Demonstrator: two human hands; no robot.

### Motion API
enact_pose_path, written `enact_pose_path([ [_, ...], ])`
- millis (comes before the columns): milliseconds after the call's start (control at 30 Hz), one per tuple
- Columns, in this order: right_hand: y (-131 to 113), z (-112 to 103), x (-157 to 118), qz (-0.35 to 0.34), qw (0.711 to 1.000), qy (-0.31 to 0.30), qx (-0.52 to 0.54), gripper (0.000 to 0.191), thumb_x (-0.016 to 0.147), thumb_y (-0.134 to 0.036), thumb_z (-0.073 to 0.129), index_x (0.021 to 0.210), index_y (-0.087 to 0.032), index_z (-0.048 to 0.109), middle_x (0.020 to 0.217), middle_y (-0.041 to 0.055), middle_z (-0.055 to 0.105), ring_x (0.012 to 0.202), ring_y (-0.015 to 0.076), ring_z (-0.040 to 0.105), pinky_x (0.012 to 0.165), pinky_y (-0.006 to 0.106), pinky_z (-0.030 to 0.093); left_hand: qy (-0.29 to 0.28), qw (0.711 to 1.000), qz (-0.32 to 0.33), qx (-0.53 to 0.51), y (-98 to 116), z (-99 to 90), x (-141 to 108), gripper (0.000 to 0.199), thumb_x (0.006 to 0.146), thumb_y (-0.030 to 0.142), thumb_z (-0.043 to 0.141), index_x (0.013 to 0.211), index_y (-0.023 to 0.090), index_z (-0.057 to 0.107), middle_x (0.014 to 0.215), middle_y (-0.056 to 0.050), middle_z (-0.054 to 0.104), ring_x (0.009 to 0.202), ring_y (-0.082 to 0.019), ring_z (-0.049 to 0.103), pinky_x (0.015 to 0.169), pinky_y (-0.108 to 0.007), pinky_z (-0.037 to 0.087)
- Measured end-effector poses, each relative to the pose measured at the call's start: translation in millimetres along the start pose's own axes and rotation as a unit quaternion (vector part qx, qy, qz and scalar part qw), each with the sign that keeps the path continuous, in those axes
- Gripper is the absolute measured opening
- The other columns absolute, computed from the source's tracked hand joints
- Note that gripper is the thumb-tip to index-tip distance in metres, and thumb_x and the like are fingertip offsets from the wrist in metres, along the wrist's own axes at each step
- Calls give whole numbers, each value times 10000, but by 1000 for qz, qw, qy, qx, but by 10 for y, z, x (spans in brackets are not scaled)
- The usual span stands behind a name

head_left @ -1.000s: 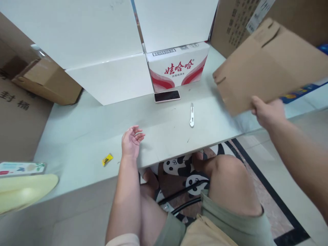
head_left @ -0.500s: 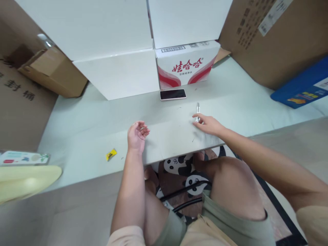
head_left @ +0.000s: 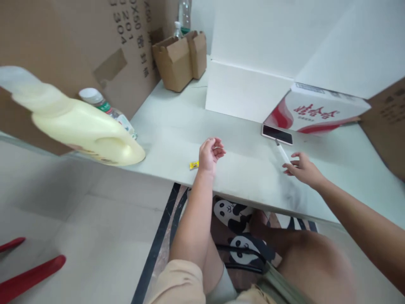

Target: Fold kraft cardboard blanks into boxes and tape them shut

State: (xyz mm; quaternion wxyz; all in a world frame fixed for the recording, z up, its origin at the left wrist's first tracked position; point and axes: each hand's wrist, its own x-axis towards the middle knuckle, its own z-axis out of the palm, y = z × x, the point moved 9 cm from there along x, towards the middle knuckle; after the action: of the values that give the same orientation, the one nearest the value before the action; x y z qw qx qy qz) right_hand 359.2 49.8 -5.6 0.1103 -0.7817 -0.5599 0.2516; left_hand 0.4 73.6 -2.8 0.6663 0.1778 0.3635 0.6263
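My right hand has thumb and fingers pinched on the near end of a slim white pen-like tool. Its narrow grey tip points away from me, towards the phone; its exact kind is unclear. My left hand is raised at the table's front part, palm turned inward, fingers loosely curled and apart, with nothing in it. Just left of that wrist lies a small yellow wrapped packet, partly hidden by the hand.
A white-and-red carton and plain white boxes stand along the back of the pale table. To the left are a pale yellow bottle, a white-capped bottle and a brown cardboard holder. Red legs show on the floor.
My view has swung left, bringing the bottles into sight. My right hand now has the white tool, which earlier lay along its fingertips, angled towards the phone. My left hand keeps its loose curl.
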Motion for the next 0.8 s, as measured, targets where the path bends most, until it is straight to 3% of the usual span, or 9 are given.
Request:
enact_pose_path([
  [100,-691,265,92,-50,987,-26,152,356,850,-267,576,1169,-250,420,970,51,703,702,157,718,720,329,602,11,999,4,-41,102,-117,40,218,719,393,597,779,184,586,660,29,565,502,-77,549,540,-226,396],
  [233,-1629,667,136,-72,962,-85,248,228,809,-190,606,1008,-232,502,818,-17,641,656,119,690,672,278,587,10,999,-5,-46,166,-279,163,238,734,414,616,798,186,594,694,19,585,558,-93,574,577,-235,400],
  [333,-2173,1002,17,-103,934,-143,312,234,808,-223,621,1010,-235,502,771,-49,628,628,105,677,642,261,571,17,999,-27,-20,123,-377,240,249,774,410,634,868,181,641,864,-33,683,766,-124,660,683,-235,450],
  [400,-2459,1230,-109,-145,905,-191,351,285,807,-284,646,1051,-244,504,788,-53,638,643,106,677,637,262,565,-15,999,-31,6,84,-339,254,276,784,414,667,934,183,661,963,-55,714,851,-140,672,703,-231,464],
  [467,-2649,1410,-213,-180,881,-217,378,364,784,-351,690,1081,-249,506,840,-42,652,667,105,667,641,266,563,-51,998,-23,29,60,-268,239,314,775,423,708,977,189,655,926,-46,718,793,-140,667,630,-214,444],
  [533,-2747,1513,-263,-204,869,-215,397,442,743,-404,741,1084,-249,506,882,-29,653,674,104,644,640,276,563,-47,998,-4,42,65,-253,224,321,775,409,728,992,191,640,838,-23,702,693,-122,641,548,-190,390],
  [700,-2785,1538,-263,-263,868,-158,391,395,726,-433,757,935,-240,482,836,-36,576,638,90,547,575,259,483,31,998,34,42,77,-345,263,201,847,288,690,998,160,653,755,-4,655,629,-94,586,579,-197,405],
  [800,-2794,1482,-257,-298,873,-126,364,366,712,-395,760,837,-234,457,823,-31,539,705,101,527,634,268,476,76,995,46,37,84,-408,298,144,875,252,670,967,142,663,690,17,602,595,-82,546,625,-211,425],
])
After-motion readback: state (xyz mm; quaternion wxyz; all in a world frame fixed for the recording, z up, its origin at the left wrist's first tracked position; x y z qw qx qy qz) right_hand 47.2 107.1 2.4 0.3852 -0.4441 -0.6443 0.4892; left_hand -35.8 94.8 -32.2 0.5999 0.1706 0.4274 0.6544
